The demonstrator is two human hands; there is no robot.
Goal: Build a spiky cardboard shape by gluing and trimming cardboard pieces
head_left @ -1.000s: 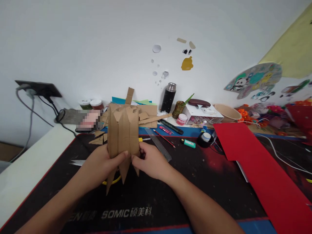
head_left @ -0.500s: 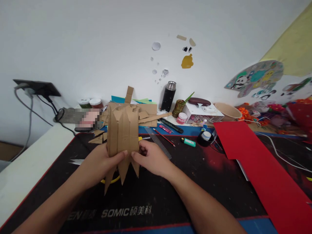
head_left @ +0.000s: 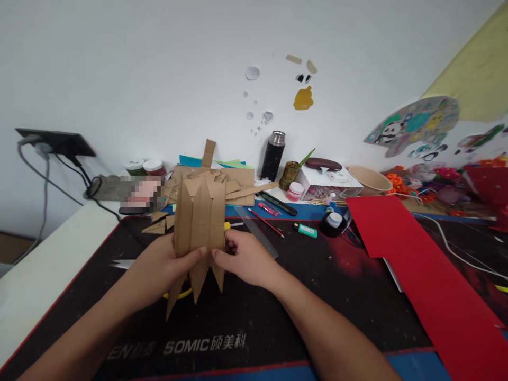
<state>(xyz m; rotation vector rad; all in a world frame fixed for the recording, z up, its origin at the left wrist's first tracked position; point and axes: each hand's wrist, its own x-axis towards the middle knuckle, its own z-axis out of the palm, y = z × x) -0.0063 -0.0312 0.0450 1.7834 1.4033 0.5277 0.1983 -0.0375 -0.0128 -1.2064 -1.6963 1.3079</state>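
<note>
A brown cardboard piece (head_left: 201, 219) with folded strips and pointed ends hangs upright above the dark mat, held between both hands. My left hand (head_left: 161, 267) grips its lower left side, the thumb across the front and the other fingers hidden behind. On its lower right edge my right hand (head_left: 248, 258) is closed, with the thumb in front and the fingers curled at the edge. Behind and beneath the cardboard, scissors lie on the mat; their blades (head_left: 122, 263) and part of a yellow handle (head_left: 180, 293) show.
Cardboard scraps (head_left: 242, 196), a black flask (head_left: 273, 156) and a white box (head_left: 329, 182) stand along the wall. A ruler (head_left: 256, 233), red pencil (head_left: 266, 222), green lighter (head_left: 305, 230) and jar (head_left: 333, 222) lie behind the hands. Red sheet (head_left: 413, 275) covers the right side.
The whole view has shifted slightly. Both hands keep their hold on the cardboard, whose lower points have tilted a little to the left.
</note>
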